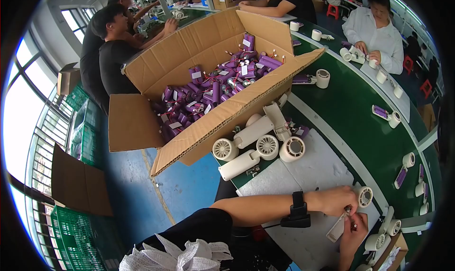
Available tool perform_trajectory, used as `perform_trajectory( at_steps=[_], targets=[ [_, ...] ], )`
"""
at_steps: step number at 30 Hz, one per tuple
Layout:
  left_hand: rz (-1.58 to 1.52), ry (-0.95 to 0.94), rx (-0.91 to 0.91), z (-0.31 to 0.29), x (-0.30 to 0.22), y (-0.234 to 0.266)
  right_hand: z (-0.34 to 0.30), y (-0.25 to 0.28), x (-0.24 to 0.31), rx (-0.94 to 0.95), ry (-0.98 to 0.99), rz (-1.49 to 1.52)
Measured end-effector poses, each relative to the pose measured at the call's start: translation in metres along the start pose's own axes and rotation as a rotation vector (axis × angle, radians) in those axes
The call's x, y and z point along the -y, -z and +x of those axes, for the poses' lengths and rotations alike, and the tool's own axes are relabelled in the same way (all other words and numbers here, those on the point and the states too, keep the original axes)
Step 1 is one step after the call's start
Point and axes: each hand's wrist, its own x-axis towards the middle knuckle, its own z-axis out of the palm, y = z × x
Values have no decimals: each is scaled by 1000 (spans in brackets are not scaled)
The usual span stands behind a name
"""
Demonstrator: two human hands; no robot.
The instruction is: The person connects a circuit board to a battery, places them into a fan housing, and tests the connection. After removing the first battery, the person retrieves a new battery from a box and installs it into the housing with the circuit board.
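Note:
My left hand (pixel 334 200), with a black band on its wrist, is closed at the neck of a white handheld fan. The fan's round head (pixel 364 196) shows just beyond my knuckles, and its open handle (pixel 336 228) points back toward me. My right hand (pixel 355 230) pinches at the side of that handle, its fingertips close to those of my left. Something small and dark sits between the fingers, too small to make out. Both hands are over the grey work mat (pixel 303 176).
A big cardboard box (pixel 213 124) full of purple battery packs (pixel 215 91) stands ahead. White fans (pixel 246 164) lie against its near side. A green conveyor belt (pixel 350 110) curves past on the right, carrying fans. A small carton (pixel 400 252) stands at lower right. People work across the belt.

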Motion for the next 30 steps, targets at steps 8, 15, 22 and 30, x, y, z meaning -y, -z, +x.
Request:
perform_trajectory(
  at_steps=[8, 15, 22, 30],
  targets=[
    [-79, 25, -54, -1, 3, 1, 2, 0, 11, 8, -4, 62],
    [-91, 48, 19, 0, 1, 4, 4, -5, -2, -41, 63, 99],
    [-118, 131, 51, -4, -6, 10, 1, -3, -5, 2, 25, 127],
    [-47, 32, 43, -1, 8, 12, 3, -3, -1, -16, 32, 148]
  ],
)
